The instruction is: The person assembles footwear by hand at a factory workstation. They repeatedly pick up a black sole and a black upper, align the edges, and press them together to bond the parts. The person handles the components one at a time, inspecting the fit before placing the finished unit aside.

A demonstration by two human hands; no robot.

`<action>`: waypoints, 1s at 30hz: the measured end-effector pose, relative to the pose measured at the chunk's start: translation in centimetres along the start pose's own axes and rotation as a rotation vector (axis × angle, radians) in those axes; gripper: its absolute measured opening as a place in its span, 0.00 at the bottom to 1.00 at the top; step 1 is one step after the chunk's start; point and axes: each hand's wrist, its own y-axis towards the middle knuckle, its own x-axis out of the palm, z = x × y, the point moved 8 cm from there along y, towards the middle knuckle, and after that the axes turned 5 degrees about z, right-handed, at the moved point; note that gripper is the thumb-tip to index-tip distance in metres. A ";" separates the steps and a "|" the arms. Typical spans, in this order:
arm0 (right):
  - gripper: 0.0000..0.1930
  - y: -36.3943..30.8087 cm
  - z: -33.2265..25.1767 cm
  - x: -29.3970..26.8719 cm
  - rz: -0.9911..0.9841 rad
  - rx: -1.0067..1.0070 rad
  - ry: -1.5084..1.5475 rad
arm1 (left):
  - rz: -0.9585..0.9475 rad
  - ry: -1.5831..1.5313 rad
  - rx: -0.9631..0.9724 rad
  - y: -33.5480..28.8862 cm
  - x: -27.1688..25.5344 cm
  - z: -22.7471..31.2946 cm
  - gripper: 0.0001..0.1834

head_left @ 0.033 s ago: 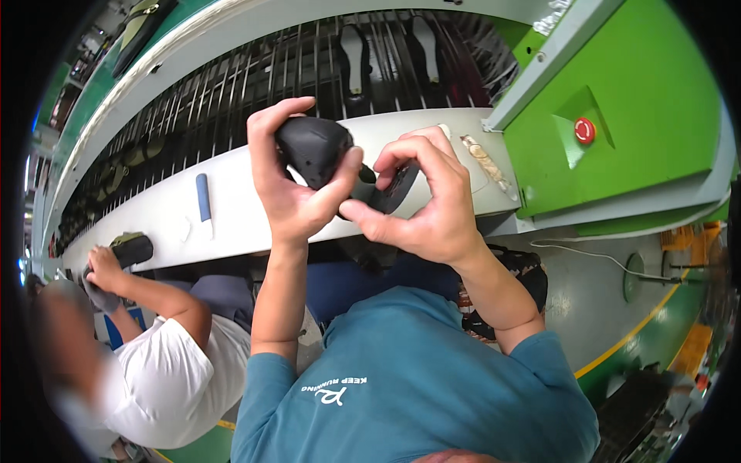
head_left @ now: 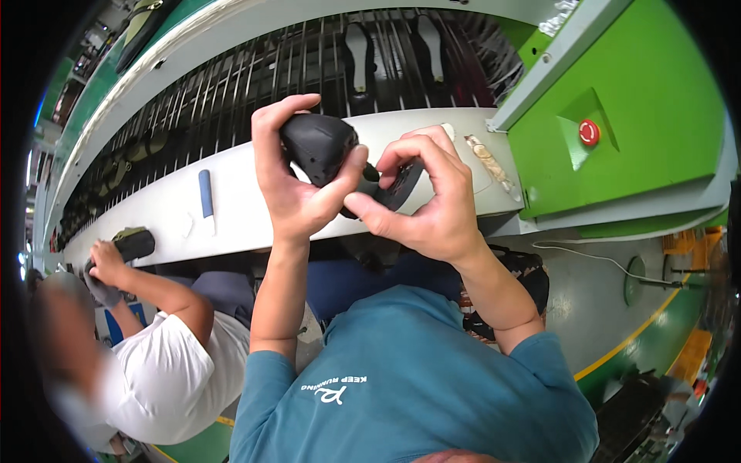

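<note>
Above the white ledge [head_left: 241, 225], both my hands grip a black shoe [head_left: 318, 143]. My left hand [head_left: 292, 197] wraps round its rounded, bulky end, with the thumb on the near side and the fingers behind. On the shoe's other end, a thin dark edge [head_left: 403, 185] is pinched between the thumb and curled fingers of my right hand [head_left: 444, 208]. Between the hands the middle of the shoe is partly hidden. Two black shoes with grey insides, one of them a long narrow shoe [head_left: 358, 58], lie on the rods beyond the ledge.
A blue-handled tool [head_left: 205, 191] lies on the ledge to the left, and a tan wrapped stick [head_left: 488, 162] to the right. Metal conveyor rods [head_left: 255, 85] run behind. A green machine panel [head_left: 656, 131] bears a red button [head_left: 589, 133]. At left, a co-worker in a white shirt [head_left: 166, 370] handles a dark shoe.
The whole view has shifted very slightly. My grip on the shoe looks the same.
</note>
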 end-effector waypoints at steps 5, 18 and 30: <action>0.13 0.3 -0.1 0.5 0.082 -0.089 0.104 | -0.002 0.022 -0.022 0.2 -0.3 -0.6 0.38; 0.16 -0.7 2.3 3.0 0.093 0.177 0.408 | -0.044 -0.036 -0.085 1.0 -0.7 -2.0 0.37; 0.34 -0.2 4.1 7.1 0.172 -0.132 -0.009 | 0.025 -0.292 -0.233 1.5 -1.7 -9.6 0.32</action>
